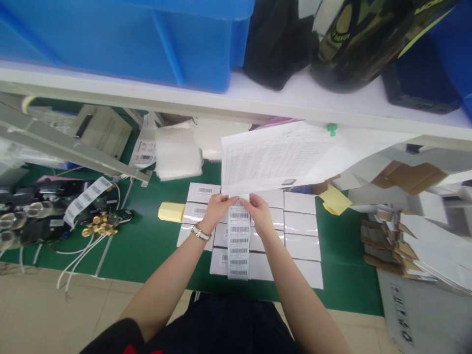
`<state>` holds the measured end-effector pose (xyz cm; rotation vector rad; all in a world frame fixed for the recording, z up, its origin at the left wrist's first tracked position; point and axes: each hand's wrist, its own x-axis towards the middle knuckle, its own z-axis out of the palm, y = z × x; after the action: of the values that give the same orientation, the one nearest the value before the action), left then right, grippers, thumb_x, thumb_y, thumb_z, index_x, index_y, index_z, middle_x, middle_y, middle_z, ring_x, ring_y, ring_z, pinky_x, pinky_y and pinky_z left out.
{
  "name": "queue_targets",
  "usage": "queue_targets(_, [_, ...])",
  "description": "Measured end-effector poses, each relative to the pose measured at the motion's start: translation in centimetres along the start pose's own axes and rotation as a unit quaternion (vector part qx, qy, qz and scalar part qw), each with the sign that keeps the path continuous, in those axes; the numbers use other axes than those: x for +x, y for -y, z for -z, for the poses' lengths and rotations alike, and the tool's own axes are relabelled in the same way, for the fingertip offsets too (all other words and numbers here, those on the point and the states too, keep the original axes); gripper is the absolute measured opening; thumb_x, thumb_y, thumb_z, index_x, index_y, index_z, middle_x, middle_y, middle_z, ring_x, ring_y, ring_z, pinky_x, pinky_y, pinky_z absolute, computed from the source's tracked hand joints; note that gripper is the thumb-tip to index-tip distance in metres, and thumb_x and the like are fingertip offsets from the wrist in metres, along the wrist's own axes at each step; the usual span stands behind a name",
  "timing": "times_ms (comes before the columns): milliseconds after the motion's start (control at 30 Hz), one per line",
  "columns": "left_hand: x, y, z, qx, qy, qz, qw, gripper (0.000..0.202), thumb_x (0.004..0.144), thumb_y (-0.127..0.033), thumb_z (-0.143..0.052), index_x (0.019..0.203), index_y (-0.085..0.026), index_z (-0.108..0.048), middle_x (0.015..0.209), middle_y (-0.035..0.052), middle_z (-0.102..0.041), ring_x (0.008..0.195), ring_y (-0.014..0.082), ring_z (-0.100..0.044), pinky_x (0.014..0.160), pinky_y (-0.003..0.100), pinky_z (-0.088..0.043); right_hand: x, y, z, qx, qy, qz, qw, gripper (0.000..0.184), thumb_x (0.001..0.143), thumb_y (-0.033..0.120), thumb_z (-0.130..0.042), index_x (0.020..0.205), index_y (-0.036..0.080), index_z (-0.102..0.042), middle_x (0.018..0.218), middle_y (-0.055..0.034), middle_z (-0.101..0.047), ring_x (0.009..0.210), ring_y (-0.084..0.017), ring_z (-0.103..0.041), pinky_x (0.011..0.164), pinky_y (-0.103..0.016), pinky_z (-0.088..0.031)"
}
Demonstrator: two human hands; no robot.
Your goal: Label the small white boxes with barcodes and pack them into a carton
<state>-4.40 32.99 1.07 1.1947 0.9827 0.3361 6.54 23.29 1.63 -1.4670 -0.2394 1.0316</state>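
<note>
A long strip of barcode labels point(239, 243) hangs down over rows of small white boxes point(300, 231) on the green mat point(147, 236). My left hand point(216, 209), with a bracelet at the wrist, pinches the strip's top left corner. My right hand point(260, 211) pinches the top right corner. Both hands are closed on the strip, just below a printed paper sheet point(273, 157) that hangs from the shelf edge.
A yellow pad point(171, 212) lies left of the boxes, yellow notes point(335, 200) to the right. Brass fittings point(99, 227), cables and another label strip point(86, 197) sit far left. Flat cardboard and white sheets point(405, 246) are stacked right. Blue bins point(147, 34) stand on the shelf above.
</note>
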Motion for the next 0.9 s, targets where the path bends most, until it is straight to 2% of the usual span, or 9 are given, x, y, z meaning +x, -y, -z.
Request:
queue_targets(100, [0.8,0.2,0.2,0.049,0.030,0.022,0.998,0.036,0.067,-0.051,-0.076,0.067,-0.015,-0.070,0.063,0.0010,-0.066,0.063,0.0168,-0.059,0.060,0.027,-0.045,1.1,-0.7,-0.3,0.007,-0.067,-0.016,0.998,0.038,0.060,0.048,-0.075,0.081,0.017,-0.067,0.079,-0.0049,-0.073,0.072,-0.021,-0.066,0.066,-0.031,-0.053])
queue_targets(233, [0.8,2.1,0.1,0.031,-0.039,0.001,0.999,0.035,0.064,-0.050,-0.077,0.065,-0.017,-0.065,0.059,-0.0025,-0.060,0.057,0.0128,-0.053,0.055,0.024,-0.040,1.9,-2.9,-0.1,-0.045,-0.114,-0.054,0.991,0.034,0.056,0.048,-0.076,0.063,0.018,-0.062,0.064,-0.0035,-0.068,0.063,-0.021,-0.063,0.057,-0.029,-0.049])
queue_targets(300, [1.1,2.8,0.0,0.035,-0.065,-0.005,0.997,0.036,0.065,-0.051,-0.074,0.062,-0.017,-0.062,0.055,-0.0041,-0.056,0.053,0.0114,-0.049,0.053,0.023,-0.037,2.3,-3.7,-0.1,-0.062,-0.121,-0.052,0.989,0.034,0.058,0.049,-0.074,0.063,0.017,-0.064,0.066,-0.0050,-0.070,0.065,-0.022,-0.065,0.057,-0.029,-0.050])
queue_targets(467, [2.7,3.4,-0.1,0.083,-0.110,-0.019,0.990,0.036,0.073,-0.050,-0.068,0.061,-0.017,-0.063,0.053,-0.0042,-0.055,0.054,0.0120,-0.048,0.053,0.024,-0.036,4.0,-4.6,-0.3,-0.069,-0.166,-0.037,0.983,0.037,0.062,0.043,-0.072,0.085,0.014,-0.072,0.082,-0.0088,-0.076,0.075,-0.025,-0.069,0.065,-0.032,-0.054])
queue_targets(600, [3.2,3.0,0.1,0.127,-0.132,-0.038,0.982,0.022,0.076,-0.039,-0.069,0.069,-0.018,-0.065,0.064,-0.0014,-0.062,0.063,0.0151,-0.055,0.061,0.026,-0.042,5.3,-5.1,-0.1,-0.115,-0.202,-0.035,0.972,0.035,0.061,0.043,-0.072,0.079,0.014,-0.074,0.078,-0.0092,-0.075,0.074,-0.025,-0.068,0.066,-0.032,-0.052])
queue_targets(700, [2.6,2.5,0.3,0.195,-0.163,-0.115,0.960,0.008,0.080,-0.027,-0.065,0.080,-0.019,-0.062,0.077,0.0015,-0.064,0.073,0.0175,-0.059,0.071,0.030,-0.048,5.7,-5.4,0.2,-0.146,-0.213,-0.034,0.966,0.034,0.063,0.046,-0.071,0.073,0.014,-0.075,0.072,-0.0082,-0.075,0.070,-0.026,-0.067,0.063,-0.032,-0.050])
queue_targets(767, [1.9,2.2,0.2,0.270,-0.175,-0.200,0.926,0.003,0.084,-0.020,-0.059,0.086,-0.019,-0.061,0.086,0.0042,-0.063,0.084,0.0202,-0.060,0.079,0.035,-0.051,5.7,-5.5,0.1,-0.156,-0.214,-0.035,0.964,0.035,0.065,0.048,-0.070,0.073,0.015,-0.076,0.070,-0.0080,-0.074,0.069,-0.026,-0.067,0.061,-0.031,-0.049])
queue_targets(833, [1.3,2.1,0.1,0.335,-0.154,-0.269,0.890,0.011,0.088,-0.016,-0.054,0.095,-0.019,-0.062,0.097,0.0069,-0.063,0.097,0.0229,-0.059,0.090,0.041,-0.051,5.7,-5.5,0.0,-0.159,-0.215,-0.035,0.963,0.038,0.067,0.050,-0.068,0.075,0.014,-0.077,0.071,-0.0081,-0.075,0.068,-0.025,-0.067,0.060,-0.031,-0.048])
queue_targets(900, [0.9,2.1,-0.2,0.377,-0.104,-0.313,0.866,0.020,0.092,-0.015,-0.049,0.106,-0.019,-0.062,0.110,0.0083,-0.064,0.107,0.0242,-0.058,0.098,0.045,-0.048,5.5,-5.5,-0.3,-0.174,-0.221,-0.030,0.959,0.040,0.069,0.052,-0.066,0.074,0.014,-0.077,0.070,-0.0079,-0.074,0.065,-0.024,-0.066,0.060,-0.030,-0.047])
